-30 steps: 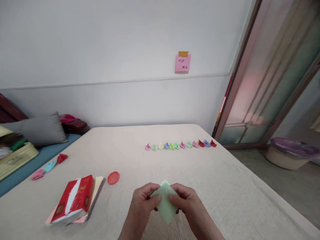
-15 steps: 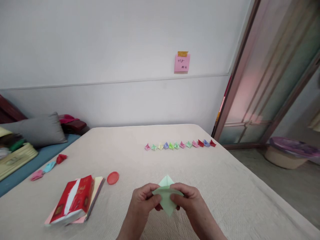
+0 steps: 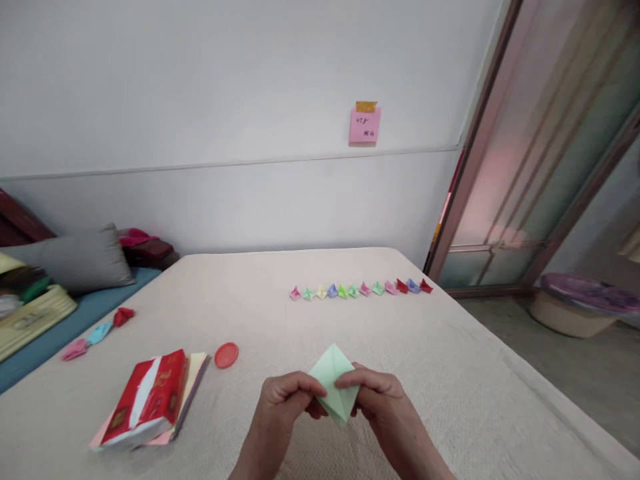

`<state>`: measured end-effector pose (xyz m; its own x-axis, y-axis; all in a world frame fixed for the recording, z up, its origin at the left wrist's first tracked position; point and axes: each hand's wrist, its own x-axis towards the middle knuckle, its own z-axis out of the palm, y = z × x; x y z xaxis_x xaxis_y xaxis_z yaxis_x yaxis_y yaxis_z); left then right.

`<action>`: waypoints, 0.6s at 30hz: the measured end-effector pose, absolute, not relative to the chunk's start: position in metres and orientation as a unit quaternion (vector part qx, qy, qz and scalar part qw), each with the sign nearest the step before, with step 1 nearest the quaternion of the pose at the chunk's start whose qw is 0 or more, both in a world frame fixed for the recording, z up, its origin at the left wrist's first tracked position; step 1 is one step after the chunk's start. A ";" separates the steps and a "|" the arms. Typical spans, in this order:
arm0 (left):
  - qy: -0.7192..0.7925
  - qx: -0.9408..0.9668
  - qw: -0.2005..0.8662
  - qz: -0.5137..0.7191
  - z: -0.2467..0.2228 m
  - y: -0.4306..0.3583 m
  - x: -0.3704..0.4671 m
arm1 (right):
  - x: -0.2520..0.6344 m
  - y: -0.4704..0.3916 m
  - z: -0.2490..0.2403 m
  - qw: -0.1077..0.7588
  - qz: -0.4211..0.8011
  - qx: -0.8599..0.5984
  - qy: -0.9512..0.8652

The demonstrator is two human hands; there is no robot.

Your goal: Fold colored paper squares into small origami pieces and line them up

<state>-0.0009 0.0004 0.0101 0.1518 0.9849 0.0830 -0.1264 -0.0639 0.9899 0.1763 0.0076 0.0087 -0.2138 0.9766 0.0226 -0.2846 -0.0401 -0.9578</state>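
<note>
On the table (image 3: 450,373), the paper (image 3: 334,385) is at the near edge, between the left hand (image 3: 287,400) and the right hand (image 3: 380,400). To the left of the hands lies a packet (image 3: 147,397) on a stack of sheets (image 3: 196,375), and a lid (image 3: 227,355) is just beside the stack on its right. Behind the hands, well apart, a row of folded pieces (image 3: 360,290) runs left to right, and three more pieces (image 3: 97,331) lie at the left edge of the table.

My left hand (image 3: 287,398) and right hand (image 3: 377,395) are raised in front of me, close together, knuckles up. On each, thumb and fingertips are pinched closed toward the other hand. Both forearms angle inward from below.
</note>
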 end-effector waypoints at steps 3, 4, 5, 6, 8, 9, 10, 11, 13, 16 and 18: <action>0.420 0.551 0.528 0.491 0.015 -0.001 -0.001 | 0.176 0.006 0.011 0.505 0.629 -0.366 -0.463; 0.423 0.559 0.521 0.487 0.016 -0.001 -0.002 | 0.176 0.005 0.012 0.508 0.630 -0.363 -0.462; 0.424 0.567 0.514 0.484 0.017 -0.002 -0.002 | 0.177 0.005 0.013 0.511 0.630 -0.359 -0.461; 0.425 0.575 0.507 0.481 0.017 -0.002 -0.002 | 0.177 0.004 0.014 0.515 0.630 -0.354 -0.461; 0.425 0.585 0.496 0.481 0.018 -0.002 -0.002 | 0.178 0.004 0.015 0.522 0.629 -0.351 -0.456; 0.424 0.589 0.491 0.481 0.018 -0.002 -0.002 | 0.178 0.005 0.016 0.524 0.630 -0.355 -0.450; 0.423 0.592 0.488 0.482 0.018 -0.002 -0.002 | 0.178 0.005 0.016 0.525 0.630 -0.362 -0.443; 0.421 0.595 0.486 0.482 0.018 -0.001 -0.002 | 0.178 0.006 0.016 0.527 0.629 -0.371 -0.435; 0.419 0.599 0.483 0.482 0.017 -0.001 -0.002 | 0.177 0.006 0.015 0.538 0.625 -0.380 -0.418; 0.423 0.598 0.479 0.483 0.017 -0.001 -0.002 | 0.176 0.007 0.014 0.557 0.635 -0.353 -0.403; 0.426 0.598 0.477 0.483 0.017 -0.001 -0.003 | 0.175 0.007 0.013 0.551 0.652 -0.335 -0.399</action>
